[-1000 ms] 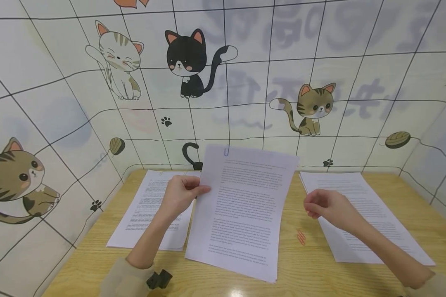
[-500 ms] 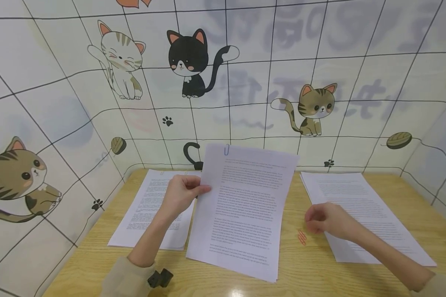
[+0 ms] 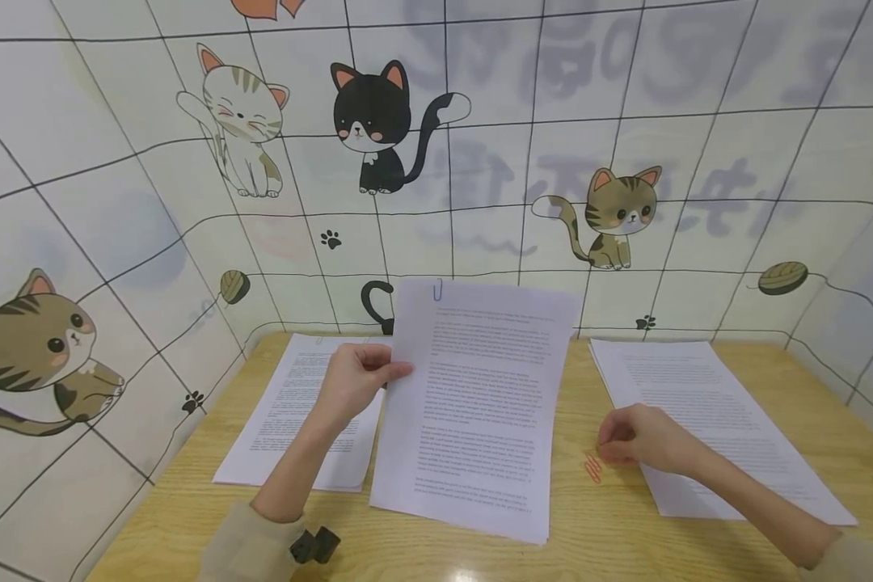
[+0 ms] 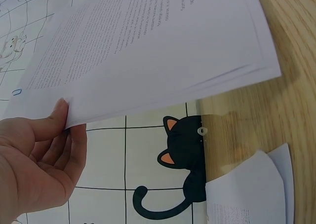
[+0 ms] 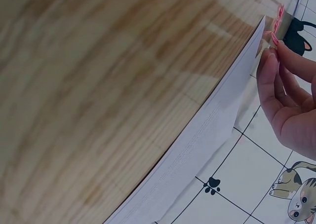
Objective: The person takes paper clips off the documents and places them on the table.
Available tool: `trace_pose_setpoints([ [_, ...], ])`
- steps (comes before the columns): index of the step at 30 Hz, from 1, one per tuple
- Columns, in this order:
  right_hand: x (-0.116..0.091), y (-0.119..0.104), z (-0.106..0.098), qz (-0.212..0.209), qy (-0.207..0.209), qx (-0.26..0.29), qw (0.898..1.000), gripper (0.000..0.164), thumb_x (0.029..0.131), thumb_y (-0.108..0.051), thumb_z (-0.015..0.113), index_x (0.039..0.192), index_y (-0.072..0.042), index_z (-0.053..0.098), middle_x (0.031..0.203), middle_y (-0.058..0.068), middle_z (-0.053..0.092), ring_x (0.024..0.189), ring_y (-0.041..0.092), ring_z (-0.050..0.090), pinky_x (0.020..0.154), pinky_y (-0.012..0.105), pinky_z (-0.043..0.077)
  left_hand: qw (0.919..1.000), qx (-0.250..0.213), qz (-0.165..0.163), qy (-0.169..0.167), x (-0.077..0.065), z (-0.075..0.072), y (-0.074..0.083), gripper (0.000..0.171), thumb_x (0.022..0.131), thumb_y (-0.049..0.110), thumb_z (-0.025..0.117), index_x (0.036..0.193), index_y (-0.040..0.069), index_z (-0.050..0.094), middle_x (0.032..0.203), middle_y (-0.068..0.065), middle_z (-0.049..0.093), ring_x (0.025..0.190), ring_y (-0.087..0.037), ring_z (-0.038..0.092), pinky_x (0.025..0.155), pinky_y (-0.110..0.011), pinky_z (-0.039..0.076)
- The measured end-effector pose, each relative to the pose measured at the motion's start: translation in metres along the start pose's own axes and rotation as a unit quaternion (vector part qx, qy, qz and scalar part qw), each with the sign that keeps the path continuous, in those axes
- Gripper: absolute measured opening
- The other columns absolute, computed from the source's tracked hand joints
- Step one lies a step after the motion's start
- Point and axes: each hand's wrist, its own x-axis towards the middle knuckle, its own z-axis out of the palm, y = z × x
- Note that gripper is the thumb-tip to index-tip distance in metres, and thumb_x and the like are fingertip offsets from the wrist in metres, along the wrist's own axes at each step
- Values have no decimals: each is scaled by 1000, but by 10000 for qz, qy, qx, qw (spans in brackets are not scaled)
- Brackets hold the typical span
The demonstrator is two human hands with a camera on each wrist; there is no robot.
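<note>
My left hand [image 3: 356, 378] grips the left edge of several printed sheets [image 3: 473, 420], thumb in front and fingers behind. The sheets stand upright, tilted a little. A blue paper clip [image 3: 438, 289] sits on their top edge near the left corner; it also shows in the left wrist view as a small blue loop [image 4: 17, 92]. Low over the table, my right hand [image 3: 647, 440] has thumb and index fingertips together at a small group of red paper clips [image 3: 592, 467]. In the right wrist view the fingertips pinch the near end of a red clip [image 5: 276, 29].
Another printed stack [image 3: 298, 420], with clips at its top edge, lies on the left of the wooden table [image 3: 262, 525]. A third stack [image 3: 727, 436] lies at right, partly under my right forearm. A wall covering with cartoon cats [image 3: 371, 121] rises behind the table.
My right hand has come down from above the right stack's edge to the red paper clips. The left hand still holds the sheets, which have shifted only slightly.
</note>
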Motion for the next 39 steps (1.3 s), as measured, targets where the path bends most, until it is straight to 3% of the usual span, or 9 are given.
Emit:
trace_pose_setpoints([
  [12,1,3,-4,-145,246,-393,9988,8,89,-14,76,92,-10,70,81,-3,67,65,7,58,56,24,48,10000,-19,-53,34,1,2,-1,13,84,8,82,93,-1,79,81,-8,75,71,-16,66,69,-31,56],
  [20,1,-4,-21,26,655,-412,9970,14,96,-21,70,99,-7,69,85,1,68,69,16,63,61,28,51,10000,-87,-24,25,0,2,-2,14,85,9,82,94,-1,79,81,-9,74,71,-16,66,69,-31,55],
  [25,2,-13,-29,-94,963,-234,9950,18,99,-21,66,106,-4,69,91,4,70,78,19,66,68,31,55,9999,-94,-34,50,0,3,-2,15,85,10,82,94,-1,79,81,-9,75,71,-16,66,68,-30,55],
  [31,4,-28,-33,-365,1453,-112,9887,19,101,-21,65,109,-4,68,92,2,69,80,11,64,70,27,55,10000,-78,-16,58,0,4,-3,14,85,10,82,93,-1,79,81,-9,75,71,-16,66,71,-37,57],
  [39,7,-48,-35,-835,1999,62,9762,17,101,-21,65,110,-7,68,93,3,69,80,13,65,72,23,54,9999,-18,-73,69,-1,6,0,14,84,9,83,93,0,79,82,-8,75,71,-16,66,68,-30,55],
])
